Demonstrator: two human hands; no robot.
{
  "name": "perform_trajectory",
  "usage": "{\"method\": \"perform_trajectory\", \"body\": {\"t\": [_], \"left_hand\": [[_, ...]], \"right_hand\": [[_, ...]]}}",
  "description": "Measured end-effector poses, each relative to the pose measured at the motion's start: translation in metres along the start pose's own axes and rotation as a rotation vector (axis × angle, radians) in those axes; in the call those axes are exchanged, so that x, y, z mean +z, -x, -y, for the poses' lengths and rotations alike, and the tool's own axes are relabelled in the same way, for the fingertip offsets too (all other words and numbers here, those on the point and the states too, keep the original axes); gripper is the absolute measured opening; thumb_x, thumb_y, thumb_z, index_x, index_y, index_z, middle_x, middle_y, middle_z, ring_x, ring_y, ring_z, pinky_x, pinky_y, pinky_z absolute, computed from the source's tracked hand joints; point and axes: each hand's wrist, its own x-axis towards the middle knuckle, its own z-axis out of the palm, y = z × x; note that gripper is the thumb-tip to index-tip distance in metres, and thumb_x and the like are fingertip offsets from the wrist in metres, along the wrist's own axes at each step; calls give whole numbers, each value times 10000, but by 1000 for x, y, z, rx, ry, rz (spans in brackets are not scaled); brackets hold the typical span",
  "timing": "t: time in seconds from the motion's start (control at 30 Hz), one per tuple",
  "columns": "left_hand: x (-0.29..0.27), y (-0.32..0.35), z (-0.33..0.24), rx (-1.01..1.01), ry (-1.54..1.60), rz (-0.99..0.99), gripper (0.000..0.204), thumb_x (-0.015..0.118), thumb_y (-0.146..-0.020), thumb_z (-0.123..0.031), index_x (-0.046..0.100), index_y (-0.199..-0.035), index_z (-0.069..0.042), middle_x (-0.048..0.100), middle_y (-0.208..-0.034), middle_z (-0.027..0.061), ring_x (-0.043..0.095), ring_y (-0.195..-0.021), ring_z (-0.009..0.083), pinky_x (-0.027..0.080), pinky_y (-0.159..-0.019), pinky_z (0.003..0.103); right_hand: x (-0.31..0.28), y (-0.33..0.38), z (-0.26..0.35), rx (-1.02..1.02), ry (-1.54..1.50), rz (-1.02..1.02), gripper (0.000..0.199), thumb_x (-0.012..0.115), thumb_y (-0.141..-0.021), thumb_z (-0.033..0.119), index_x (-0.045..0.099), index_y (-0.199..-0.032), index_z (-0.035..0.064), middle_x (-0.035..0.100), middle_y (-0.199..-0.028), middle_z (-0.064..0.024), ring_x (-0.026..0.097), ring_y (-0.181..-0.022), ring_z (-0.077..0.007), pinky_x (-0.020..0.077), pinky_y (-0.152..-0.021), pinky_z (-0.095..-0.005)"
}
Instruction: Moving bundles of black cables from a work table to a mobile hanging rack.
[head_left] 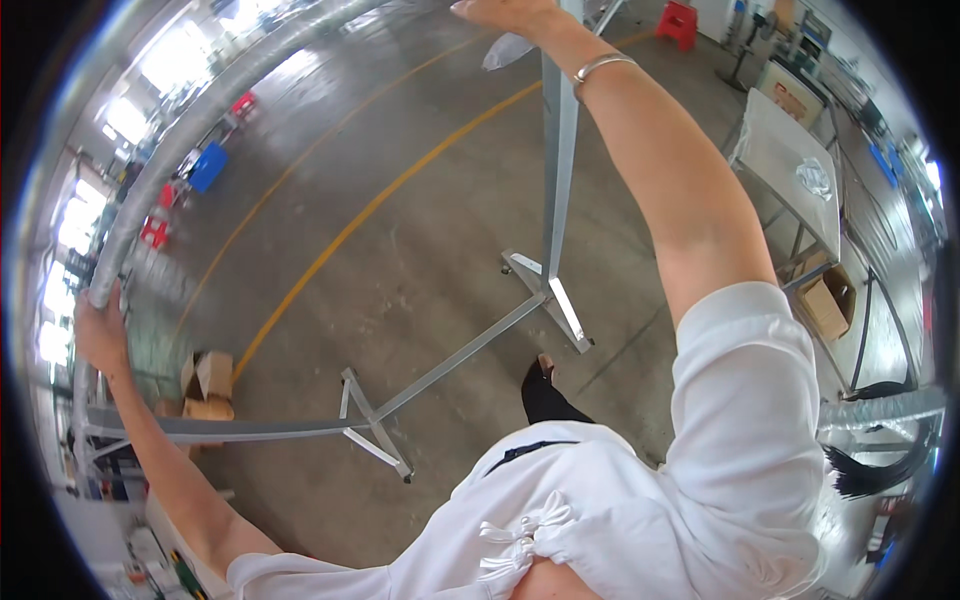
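"What were you doing?"
"Steadying the tube (205,107), I judged. My left hand (101,333) was wrapped round it, high on my left."
"Your right hand (515,14)?"
"Raised beside the upright (558,170), cut off by the view; I couldn't tell its grip. Moving on called for even support."
"The tube's look?"
"Silvery, glossy, seemingly film-wrapped."

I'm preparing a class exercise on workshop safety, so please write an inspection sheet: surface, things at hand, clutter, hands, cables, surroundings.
Surface: brownish-grey floor, lightly marked.
Things at hand: plastic-wrapped tube; metal frame on small wheels.
Clutter: crumpled clear plastic on the side table; cardboard boxes at left.
Hands: left hand at the tube, grip unclear; right hand raised, partly cut off, hold unclear.
Cables: none clearly made out.
Surroundings: red stool upper right; blue bin-like object upper left.
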Motion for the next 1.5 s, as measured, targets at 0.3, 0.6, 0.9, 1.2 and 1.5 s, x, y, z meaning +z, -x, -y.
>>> {"method": "perform_trajectory", "body": {"t": [0.3, 0.6, 0.9, 1.2, 1.5], "left_hand": [[-12, -153, -146, -18, 8, -102, 303, 666, -689, -333, 568, -853, -98, 597, -785, 85, 581, -736, 289, 438, -627, 402], [23, -277, -382, -115, -90, -221, 351, 670, -671, -369, 555, -888, -118, 595, -827, 48, 575, -780, 262, 407, -650, 415], [54, -399, -641, -30, 191, -254, 387, 672, -681, -327, 551, -978, -110, 584, -858, 57, 555, -834, 260, 382, -695, 414], [201, -529, -663, 111, 1142, 109, 461, 422, -880, -327, 445, -1203, 2, 458, -1244, 100, 405, -1164, 217, 260, -989, 317], [279, -615, -822, -34, 806, 82, 471, 395, -865, -398, 484, -1181, -59, 484, -1209, 95, 416, -1137, 243, 269, -969, 336]], "right_hand": [[0, -143, -137, 158, 171, 91, 657, 622, -667, 187, 331, -1251, 106, 302, -1307, -131, 202, -1251, -363, 180, -1003, -527], [87, -237, -222, -208, 60, -273, 533, 554, -749, 237, 374, -1239, 131, 389, -1210, -147, 278, -1174, -394, 213, -936, -583], [142, -330, -337, -21, 48, -68, 488, 556, -718, 175, 415, -1175, 77, 357, -1180, -224, 193, -1167, -501, 129, -845, -737], [191, -399, -492, 99, 142, -130, 460, 539, -724, 150, 415, -1158, 63, 362, -1154, -235, 180, -1168, -505, 129, -845, -742], [222, -449, -680, -107, 357, -101, 475, 520, -761, 117, 408, -1211, 222, 489, -1071, -38, 448, -1027, -265, 224, -939, -556]]}}
